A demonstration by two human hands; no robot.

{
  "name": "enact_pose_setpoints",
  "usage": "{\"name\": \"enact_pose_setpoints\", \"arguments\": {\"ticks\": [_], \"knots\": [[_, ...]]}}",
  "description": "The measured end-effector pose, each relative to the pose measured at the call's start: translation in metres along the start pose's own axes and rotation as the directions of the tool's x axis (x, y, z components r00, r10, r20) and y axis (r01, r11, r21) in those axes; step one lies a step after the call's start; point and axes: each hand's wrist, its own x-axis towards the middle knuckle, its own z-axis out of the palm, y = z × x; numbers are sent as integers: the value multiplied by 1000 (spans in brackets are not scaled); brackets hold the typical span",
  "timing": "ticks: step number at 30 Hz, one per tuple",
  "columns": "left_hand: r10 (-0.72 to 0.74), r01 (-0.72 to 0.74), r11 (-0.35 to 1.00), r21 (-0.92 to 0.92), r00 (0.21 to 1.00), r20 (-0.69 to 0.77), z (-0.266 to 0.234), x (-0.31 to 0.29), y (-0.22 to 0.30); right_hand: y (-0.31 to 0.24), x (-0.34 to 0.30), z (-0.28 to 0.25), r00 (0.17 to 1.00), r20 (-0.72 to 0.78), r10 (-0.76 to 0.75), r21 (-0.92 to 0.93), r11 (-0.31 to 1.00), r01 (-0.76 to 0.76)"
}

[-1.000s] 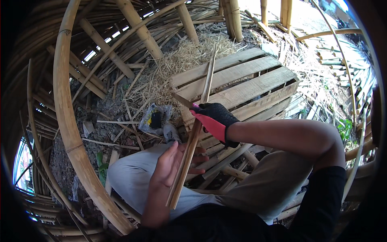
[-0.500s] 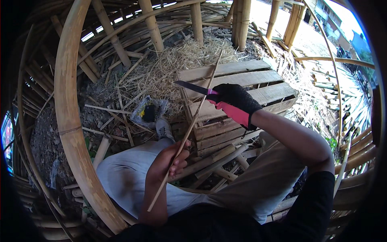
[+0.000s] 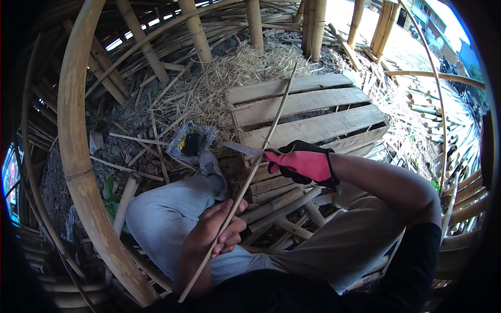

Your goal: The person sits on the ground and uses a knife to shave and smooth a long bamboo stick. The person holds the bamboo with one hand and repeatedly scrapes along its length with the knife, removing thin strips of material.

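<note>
My bare left hand [image 3: 222, 228] is closed round the lower part of a long thin bamboo strip [image 3: 243, 189], which slants up and away to the right over a slatted wooden crate. My right hand [image 3: 300, 163], in a pink and black glove, grips a knife whose handle is hidden in the fist. The knife blade [image 3: 243, 149] points left and lies across the strip around its middle, seemingly touching it. The gloved thumb and fingers are close against the strip there.
The wooden crate [image 3: 308, 97] stands in front of me, with bamboo shavings [image 3: 229, 83] heaped beyond it. A clear plastic bag [image 3: 191, 142] with something black and yellow lies near my shoe [image 3: 211, 166]. A thick curved bamboo pole [image 3: 78, 172] rises at my left; cut bamboo pieces [image 3: 282, 208] lie below the crate.
My right hand and the knife have come down along the strip toward me, and the blade has turned to show a brighter face. My left hand has shifted slightly down with the strip.
</note>
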Motion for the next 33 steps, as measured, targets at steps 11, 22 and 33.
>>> {"name": "enact_pose_setpoints", "arguments": {"ticks": [11, 22, 33], "knots": [[0, 0, 1000, 27, 1000, 0, 2, 11, -19, 40, -3, 25, 489, -156, -858, -970, 226, 86], [30, -14, 992, 126, 992, -126, -13, 10, -21, 21, -4, 27, 630, -130, -766, -979, 199, 40], [12, -8, 999, 33, 993, -121, -3, 12, -20, 26, 14, 40, 436, -183, -881, -983, 171, -66]]}}
